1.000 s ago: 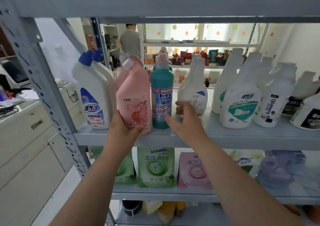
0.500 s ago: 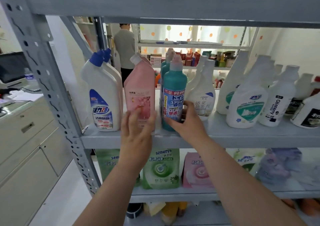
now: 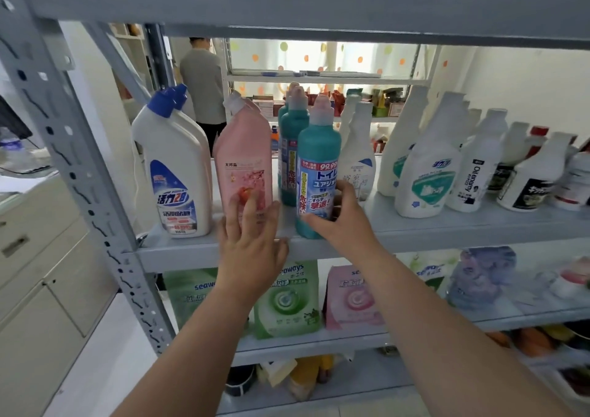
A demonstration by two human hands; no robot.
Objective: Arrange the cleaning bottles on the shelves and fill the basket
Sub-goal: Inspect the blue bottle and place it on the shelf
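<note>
A grey metal shelf point(image 3: 447, 228) carries a row of cleaning bottles. My right hand point(image 3: 341, 222) grips the lower part of a teal bottle point(image 3: 317, 167) with a blue-and-white label, standing near the shelf's front edge. Two more teal bottles point(image 3: 289, 148) stand behind it. My left hand point(image 3: 252, 241) has straight fingers that touch the front of a pink bottle point(image 3: 244, 161). A white bottle with a blue cap point(image 3: 175, 167) stands at the far left. White spray bottles point(image 3: 427, 174) fill the right side.
Green and pink refill pouches point(image 3: 287, 301) sit on the shelf below. The perforated upright post point(image 3: 79, 174) frames the left side, with grey cabinets point(image 3: 38, 273) beyond it. A person point(image 3: 202, 88) stands behind the rack. Another shelf board runs overhead.
My left hand let go of the pink bottle and now lies flat against its front. My right hand closed around the front teal bottle and drew it toward the shelf's front edge.
</note>
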